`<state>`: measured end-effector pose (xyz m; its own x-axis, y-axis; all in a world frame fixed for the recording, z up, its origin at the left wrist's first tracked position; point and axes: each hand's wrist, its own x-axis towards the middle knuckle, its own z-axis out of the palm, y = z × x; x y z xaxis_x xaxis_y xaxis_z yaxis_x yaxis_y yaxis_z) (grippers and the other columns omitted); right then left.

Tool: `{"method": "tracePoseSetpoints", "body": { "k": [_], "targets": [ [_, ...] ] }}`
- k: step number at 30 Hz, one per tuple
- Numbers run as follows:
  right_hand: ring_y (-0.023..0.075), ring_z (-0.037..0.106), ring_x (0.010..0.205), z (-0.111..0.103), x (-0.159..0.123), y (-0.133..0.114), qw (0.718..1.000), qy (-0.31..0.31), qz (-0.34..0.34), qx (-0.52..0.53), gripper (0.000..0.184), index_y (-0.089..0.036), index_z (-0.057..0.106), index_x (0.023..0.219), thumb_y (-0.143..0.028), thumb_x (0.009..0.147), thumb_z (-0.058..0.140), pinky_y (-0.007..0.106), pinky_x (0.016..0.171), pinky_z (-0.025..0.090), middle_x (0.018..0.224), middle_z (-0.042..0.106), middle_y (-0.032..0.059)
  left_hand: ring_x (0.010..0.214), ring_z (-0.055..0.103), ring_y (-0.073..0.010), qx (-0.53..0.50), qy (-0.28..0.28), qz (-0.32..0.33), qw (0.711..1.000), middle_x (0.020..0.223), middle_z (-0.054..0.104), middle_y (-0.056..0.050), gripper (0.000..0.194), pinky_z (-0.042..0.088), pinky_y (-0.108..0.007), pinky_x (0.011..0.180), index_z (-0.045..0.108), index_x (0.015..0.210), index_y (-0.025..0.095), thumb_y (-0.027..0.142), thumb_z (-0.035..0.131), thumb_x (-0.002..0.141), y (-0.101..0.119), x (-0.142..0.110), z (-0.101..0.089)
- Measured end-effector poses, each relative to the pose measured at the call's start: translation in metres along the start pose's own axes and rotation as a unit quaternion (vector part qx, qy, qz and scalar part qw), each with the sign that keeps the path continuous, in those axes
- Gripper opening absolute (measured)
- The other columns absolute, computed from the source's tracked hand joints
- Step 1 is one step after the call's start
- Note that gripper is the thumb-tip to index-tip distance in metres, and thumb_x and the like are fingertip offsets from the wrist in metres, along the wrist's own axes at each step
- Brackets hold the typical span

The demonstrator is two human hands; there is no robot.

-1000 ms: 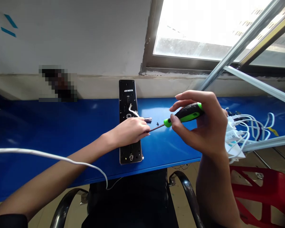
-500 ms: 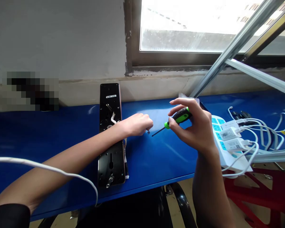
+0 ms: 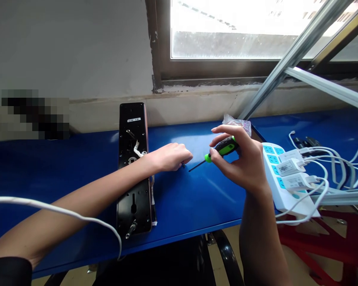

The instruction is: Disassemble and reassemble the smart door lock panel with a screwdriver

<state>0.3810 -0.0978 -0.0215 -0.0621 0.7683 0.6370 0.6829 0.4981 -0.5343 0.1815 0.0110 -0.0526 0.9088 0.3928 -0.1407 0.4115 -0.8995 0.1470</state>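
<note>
My left hand (image 3: 175,156) is closed, its back towards me, over the blue tabletop. At its fingertips shows a cluster of small dark screws (image 3: 183,165); the fingers partly hide it. My right hand (image 3: 241,157) grips a black and green screwdriver (image 3: 225,147) between thumb and fingers. The shaft slants down to the left, its tip just right of the screws and apart from them. Under my left forearm lies a long black panel (image 3: 125,216) with metal posts, a keyhole slot, a white label and a white cable; the forearm covers its middle.
A white power strip (image 3: 282,190) with plugged-in chargers and looping cables stands right of my right hand. A clear plastic bag (image 3: 237,122) lies behind it. Metal frame bars (image 3: 295,55) cross at the right. A white cable (image 3: 62,211) passes over my left forearm.
The view has shifted slightly, so the panel and window appear farther left. Both hands keep nearly the same pose, with the screwdriver still in my right hand.
</note>
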Motion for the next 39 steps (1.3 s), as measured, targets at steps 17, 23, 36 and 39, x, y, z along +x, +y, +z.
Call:
{"method": "tracePoseSetpoints", "body": {
  "k": [17, 23, 36, 39],
  "targets": [
    [0.0171, 0.075, 0.086, 0.06, 0.01, -0.041, 0.997, 0.043, -0.051, -0.026, 0.023, -0.025, 0.066, 0.115, -0.024, 0.093, 0.07, 0.033, 0.082, 0.062, 0.099, 0.077, 0.0027, 0.077, 0.065, -0.0176, -0.031, 0.201, -0.039, 0.978, 0.09, 0.071, -0.005, 0.016, 0.045, -0.03, 0.065, 0.076, 0.098, 0.018, 0.022, 0.06, 0.098, -0.022, -0.114, -0.025],
    [0.0186, 0.073, 0.089, 0.096, 0.002, -0.043, 0.994, -0.034, -0.004, -0.099, 0.014, -0.023, 0.065, 0.11, -0.028, 0.097, 0.063, 0.034, 0.081, 0.059, 0.107, 0.075, 0.0069, 0.065, 0.06, -0.0128, -0.103, 0.207, -0.063, 0.971, 0.079, 0.068, -0.002, 0.013, 0.039, -0.027, 0.059, 0.075, 0.092, 0.017, 0.023, 0.064, 0.097, -0.029, -0.139, -0.023],
    [0.0142, 0.055, 0.061, 0.136, -0.017, -0.044, 0.948, -0.22, 0.159, -0.168, 0.023, -0.022, 0.062, 0.11, -0.023, 0.088, 0.059, 0.026, 0.061, 0.039, 0.078, 0.066, 0.001, 0.07, 0.062, -0.0132, -0.177, 0.172, -0.041, 0.968, 0.084, 0.07, -0.003, 0.017, 0.042, -0.025, 0.061, 0.077, 0.102, 0.017, 0.03, 0.068, 0.096, -0.04, -0.148, -0.026],
    [0.0145, 0.054, 0.062, 0.143, -0.015, -0.041, 0.947, -0.217, 0.169, -0.165, 0.021, -0.022, 0.062, 0.11, -0.024, 0.089, 0.059, 0.027, 0.063, 0.039, 0.077, 0.065, 0.0006, 0.07, 0.063, -0.0138, -0.169, 0.172, -0.046, 0.97, 0.085, 0.07, -0.004, 0.019, 0.043, -0.025, 0.062, 0.078, 0.102, 0.016, 0.03, 0.067, 0.097, -0.042, -0.147, -0.026]
  ]
}}
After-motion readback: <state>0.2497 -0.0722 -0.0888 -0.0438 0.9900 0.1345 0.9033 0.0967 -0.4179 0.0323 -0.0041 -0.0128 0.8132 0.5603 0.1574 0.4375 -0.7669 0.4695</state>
